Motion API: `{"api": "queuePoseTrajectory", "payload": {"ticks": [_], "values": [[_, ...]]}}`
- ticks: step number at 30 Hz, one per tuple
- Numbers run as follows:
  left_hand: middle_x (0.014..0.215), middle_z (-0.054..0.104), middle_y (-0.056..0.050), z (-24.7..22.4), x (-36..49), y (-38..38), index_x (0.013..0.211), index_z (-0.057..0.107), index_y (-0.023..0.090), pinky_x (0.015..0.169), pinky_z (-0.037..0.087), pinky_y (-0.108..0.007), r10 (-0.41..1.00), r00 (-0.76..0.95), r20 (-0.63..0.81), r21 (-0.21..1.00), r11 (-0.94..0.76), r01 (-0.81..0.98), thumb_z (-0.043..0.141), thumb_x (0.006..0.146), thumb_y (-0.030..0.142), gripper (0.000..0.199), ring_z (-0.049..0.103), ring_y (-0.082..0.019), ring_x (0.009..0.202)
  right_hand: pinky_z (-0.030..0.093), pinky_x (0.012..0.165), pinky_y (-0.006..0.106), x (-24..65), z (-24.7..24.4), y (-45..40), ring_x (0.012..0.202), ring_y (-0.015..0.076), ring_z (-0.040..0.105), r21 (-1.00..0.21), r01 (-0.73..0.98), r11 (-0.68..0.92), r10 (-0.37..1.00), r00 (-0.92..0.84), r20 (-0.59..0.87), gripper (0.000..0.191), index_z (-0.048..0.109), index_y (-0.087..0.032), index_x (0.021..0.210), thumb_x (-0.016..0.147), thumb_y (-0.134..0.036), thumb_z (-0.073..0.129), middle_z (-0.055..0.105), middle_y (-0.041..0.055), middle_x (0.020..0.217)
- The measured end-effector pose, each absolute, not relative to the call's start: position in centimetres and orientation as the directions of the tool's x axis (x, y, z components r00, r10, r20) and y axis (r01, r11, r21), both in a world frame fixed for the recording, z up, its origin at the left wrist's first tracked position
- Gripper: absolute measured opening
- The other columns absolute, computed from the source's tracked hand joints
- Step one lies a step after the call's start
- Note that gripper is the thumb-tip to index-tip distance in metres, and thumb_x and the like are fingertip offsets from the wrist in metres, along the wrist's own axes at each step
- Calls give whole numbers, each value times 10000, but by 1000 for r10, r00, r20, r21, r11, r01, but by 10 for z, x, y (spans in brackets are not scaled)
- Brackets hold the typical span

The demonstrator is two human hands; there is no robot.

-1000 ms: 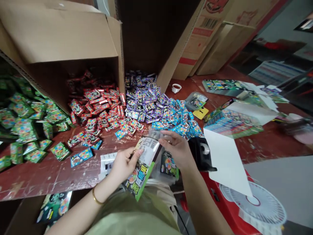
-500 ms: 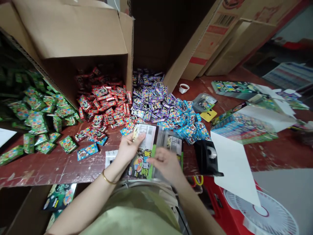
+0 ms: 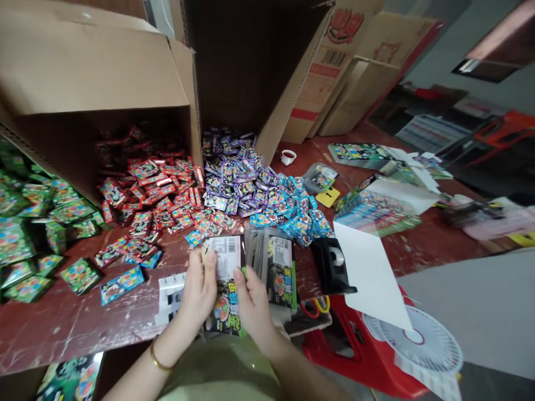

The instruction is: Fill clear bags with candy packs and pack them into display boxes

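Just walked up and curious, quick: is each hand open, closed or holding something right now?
Left hand: closed, holding the printed packet by its left side.
Right hand: closed, gripping that packet's right side.

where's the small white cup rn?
Head view, slightly right of centre: the white cup stands on the red table, right of the purple packets, behind the blue packets.

You wear a thin, rounded, gold-coloured bangle (image 3: 154, 359) on your left wrist (image 3: 173, 337). Your garment (image 3: 221, 365) is pale green
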State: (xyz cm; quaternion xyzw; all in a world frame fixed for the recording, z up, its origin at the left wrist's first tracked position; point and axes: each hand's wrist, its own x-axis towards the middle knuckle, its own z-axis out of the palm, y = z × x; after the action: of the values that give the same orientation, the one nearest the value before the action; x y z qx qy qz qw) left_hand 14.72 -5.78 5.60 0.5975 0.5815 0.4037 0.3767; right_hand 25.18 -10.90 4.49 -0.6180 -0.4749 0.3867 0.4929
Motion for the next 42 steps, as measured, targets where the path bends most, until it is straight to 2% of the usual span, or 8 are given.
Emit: {"api": "queuePoseTrajectory", "payload": {"ticks": [5,9,15,22,25,29,35,42], "values": [[754,561,-13,56,122,-50,849,541,204,663,452,-282,998,35,-58,948,43,315,383,926,592,426,534,-182,711,581,719,301,284,35,-95,800,209,702,-949,305,80,993,55,102,257,588,-306,1153,932,-394,492,738,20,952],[808,611,-10,52,104,-50,930,583,187,708,460,-255,994,69,-80,964,59,260,482,895,576,403,566,-171,769,539,829,421,350,18,-39,912,268,662,-819,573,27,928,290,233,271,632,-188,997,905,-416,518,700,120,964],[703,577,12,45,102,-54,798,583,176,592,435,-212,988,101,-112,982,95,162,568,852,556,384,519,-131,638,463,883,388,374,14,36,1051,293,596,-442,887,-136,940,256,224,295,651,-98,987,754,-252,743,665,192,1006],[857,683,-45,51,99,-46,934,643,179,747,492,-276,994,8,-109,968,105,229,491,878,583,435,601,-198,828,527,812,337,415,80,39,817,189,662,-631,773,-64,962,217,168,290,689,-124,1073,797,-162,610,685,98,922],[788,673,-35,47,105,-46,906,665,180,709,485,-275,991,64,-117,962,97,256,483,886,562,423,592,-197,770,597,703,367,405,93,17,754,173,662,-972,225,-65,983,183,-23,363,661,-196,1118,780,-327,660,687,40,891],[710,623,-9,41,114,-49,835,663,170,633,450,-248,981,149,-121,972,86,221,472,903,530,413,548,-164,678,598,629,350,354,77,-8,667,149,649,-967,-221,-129,970,173,-169,318,640,-223,872,665,-415,787,665,-18,734],[699,598,-7,42,111,-56,829,661,159,601,417,-233,973,173,-150,976,118,184,471,906,530,424,512,-149,653,563,772,356,316,68,-21,703,152,646,-999,-26,29,984,174,24,352,522,-199,564,597,-323,851,670,2,706],[712,611,-8,47,109,-65,844,681,164,628,426,-241,965,195,-174,979,148,140,476,910,512,410,516,-153,675,526,651,295,316,77,-26,685,124,579,-943,262,206,978,-77,192,563,413,-290,1422,885,-325,578,607,8,934]]}}
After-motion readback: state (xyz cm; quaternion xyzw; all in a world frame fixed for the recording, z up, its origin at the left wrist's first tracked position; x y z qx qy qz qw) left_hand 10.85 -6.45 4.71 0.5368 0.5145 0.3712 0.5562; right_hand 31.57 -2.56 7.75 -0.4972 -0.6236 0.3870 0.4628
